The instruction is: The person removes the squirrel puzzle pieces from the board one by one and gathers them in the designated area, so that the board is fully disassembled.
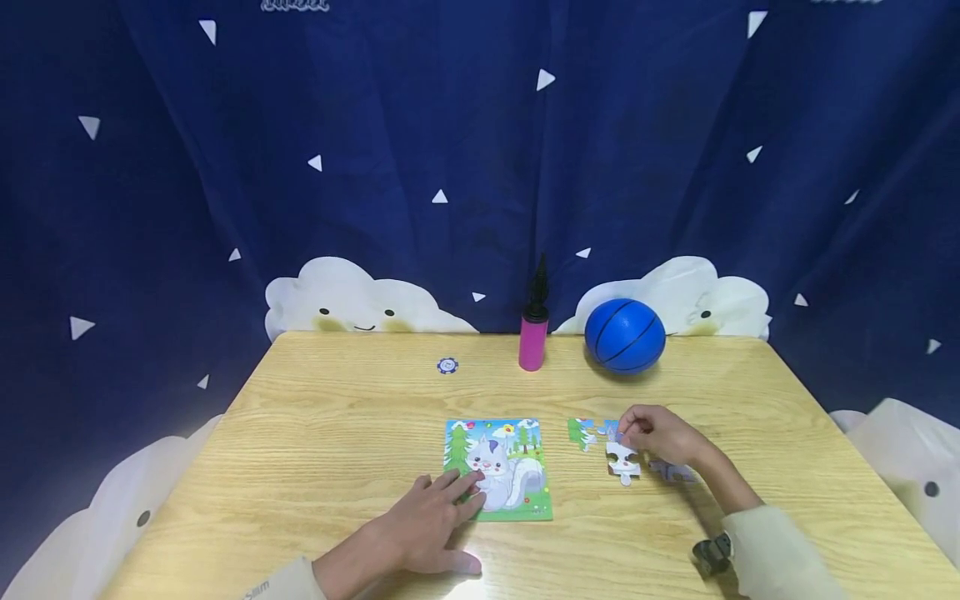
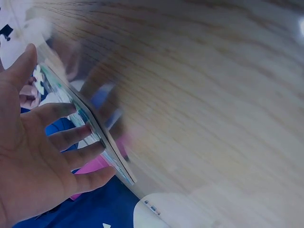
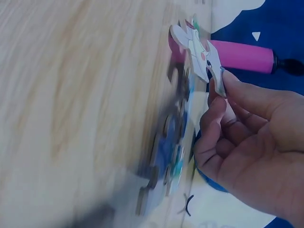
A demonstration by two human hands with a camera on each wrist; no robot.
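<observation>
Worktop point(image 1: 330, 433): light wood; it carries everything I see from the head view.
Puzzle board point(image 1: 498, 469): cartoon squirrel picture, lying flat just near of the worktop's centre.
Left hand point(image 1: 431, 521): flat on the worktop at 7 o'clock from the puzzle board, fingers straight and spread, fingertips resting on the board's near left corner; the left wrist view shows the same spread fingers point(image 2: 71, 137) against the board's edge. It grips nothing.
Right hand point(image 1: 660, 433): at 3 o'clock from the puzzle board, well apart from my left hand, fingers curled and pinching a white puzzle piece point(image 3: 202, 54); the right wrist view shows the piece held on edge between thumb and fingertips.
Loose pieces point(image 1: 588, 433): a few scattered just beside and under my right hand, between it and the board.
Pink pump point(image 1: 533, 333): upright at 12 o'clock, far edge of the worktop.
Blue ball point(image 1: 625, 335): just beside the pump at its 3 o'clock.
Poker chip point(image 1: 447, 365): at 9 o'clock from the pump.
Curtain point(image 1: 480, 150): dark blue, white triangles, behind the worktop.
</observation>
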